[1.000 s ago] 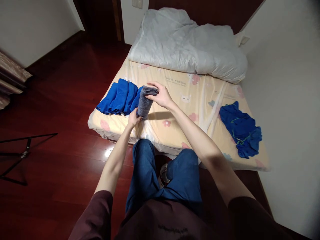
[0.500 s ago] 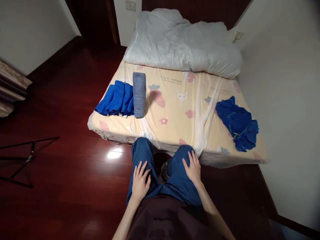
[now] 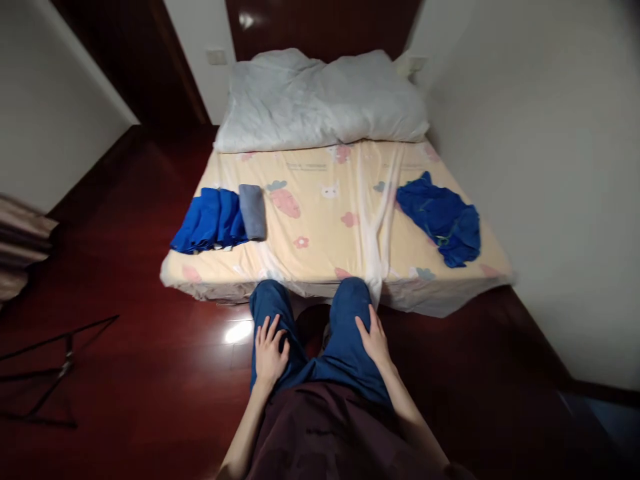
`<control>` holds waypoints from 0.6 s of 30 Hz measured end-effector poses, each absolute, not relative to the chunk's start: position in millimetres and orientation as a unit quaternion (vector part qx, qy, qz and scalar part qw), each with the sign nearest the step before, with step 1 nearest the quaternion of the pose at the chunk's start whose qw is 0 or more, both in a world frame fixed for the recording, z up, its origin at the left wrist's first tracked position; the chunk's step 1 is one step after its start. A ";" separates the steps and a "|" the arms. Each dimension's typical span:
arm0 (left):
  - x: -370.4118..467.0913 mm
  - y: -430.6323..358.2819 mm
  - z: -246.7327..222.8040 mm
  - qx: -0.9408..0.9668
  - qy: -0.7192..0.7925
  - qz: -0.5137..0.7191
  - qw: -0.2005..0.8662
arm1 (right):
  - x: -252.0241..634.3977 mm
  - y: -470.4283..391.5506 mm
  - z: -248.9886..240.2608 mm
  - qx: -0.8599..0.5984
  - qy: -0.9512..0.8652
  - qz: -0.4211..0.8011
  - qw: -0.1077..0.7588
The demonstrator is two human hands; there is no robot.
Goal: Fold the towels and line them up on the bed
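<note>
My left hand (image 3: 271,350) rests on my left thigh, over the blue trousers (image 3: 345,360), with its fingers spread and nothing in it. On the outer side of my right thigh lies my right hand (image 3: 375,340), also open and holding nothing. Beyond my knees, on the left part of the bed, several folded blue cloths (image 3: 207,217) overlap in a row. A grey folded or rolled towel (image 3: 253,213) sits against their right end. A crumpled blue cloth (image 3: 443,217) with thin light-green edging lies on the right part of the bed.
The bed (image 3: 320,220) has a yellow patterned cover under clear plastic, with white wrapped bedding (image 3: 325,107) at its head. Black tripod-like legs (image 3: 65,367) stand on the dark red floor (image 3: 165,373). A curtain (image 3: 23,247) hangs at far left; a wall (image 3: 540,167) is on the right.
The view has shifted, so the bed and cloths appear further left. The grey towel looks shorter beside the blue cloths; I cannot tell how it moved. Both hands stay on my thighs.
</note>
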State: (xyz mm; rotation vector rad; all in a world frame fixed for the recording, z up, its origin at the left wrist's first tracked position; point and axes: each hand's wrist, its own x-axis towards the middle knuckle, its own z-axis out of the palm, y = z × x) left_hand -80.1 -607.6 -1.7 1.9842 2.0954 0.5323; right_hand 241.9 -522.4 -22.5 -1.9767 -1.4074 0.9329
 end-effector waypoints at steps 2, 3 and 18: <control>-81.3 -605.0 -5.0 0.674 0.708 0.189 0.095 | 240.7 -521.1 -18.5 -0.725 -0.513 0.357 0.289; -82.1 -603.0 -7.5 0.674 0.706 0.194 0.091 | 240.3 -519.6 -16.4 -0.723 -0.507 0.360 0.300; -81.4 -588.6 -19.1 0.694 0.687 0.207 0.059 | 286.1 -472.5 -38.6 -0.687 -0.476 0.343 0.428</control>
